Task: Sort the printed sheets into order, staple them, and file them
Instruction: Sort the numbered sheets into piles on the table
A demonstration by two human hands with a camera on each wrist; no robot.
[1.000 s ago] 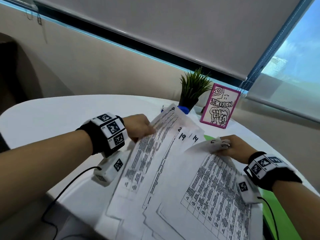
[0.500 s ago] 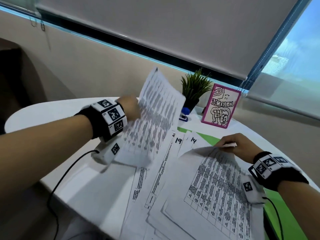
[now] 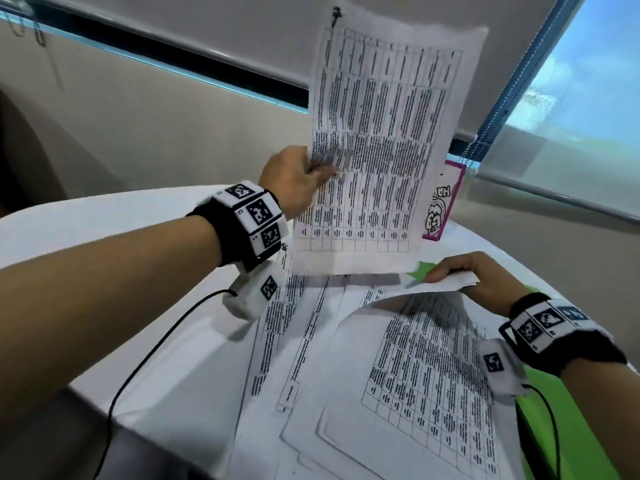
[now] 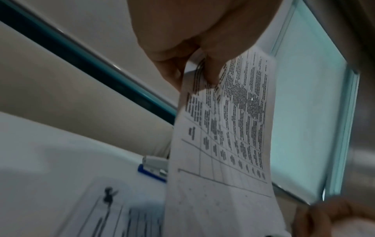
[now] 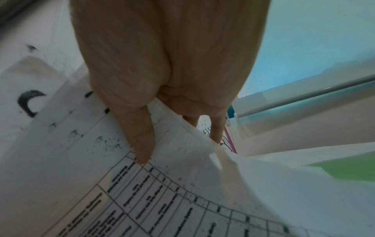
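My left hand [image 3: 301, 174] pinches one printed sheet [image 3: 377, 140] by its left edge and holds it upright, high above the table; the left wrist view shows thumb and fingers [image 4: 211, 72] clamped on that sheet [image 4: 223, 144]. Several more printed sheets [image 3: 346, 375] lie fanned on the white table [image 3: 104, 230]. My right hand [image 3: 481, 282] pinches the lifted far corner of the top sheet [image 3: 433, 368], thumb [image 5: 140, 136] on its printed face [image 5: 162, 200]. A blue and grey stapler [image 4: 154, 168] lies on the table behind the raised sheet.
A green folder [image 3: 571, 427] lies under the papers at the right. A pink-framed card [image 3: 443, 202] stands at the table's far edge, partly hidden by the raised sheet. Wrist camera cables [image 3: 138, 368] trail over the table's near edge. Window and blind lie beyond.
My left hand has lifted one sheet off the left of the pile and swung it up and to the right, upright. My right hand still holds the top sheet's corner.
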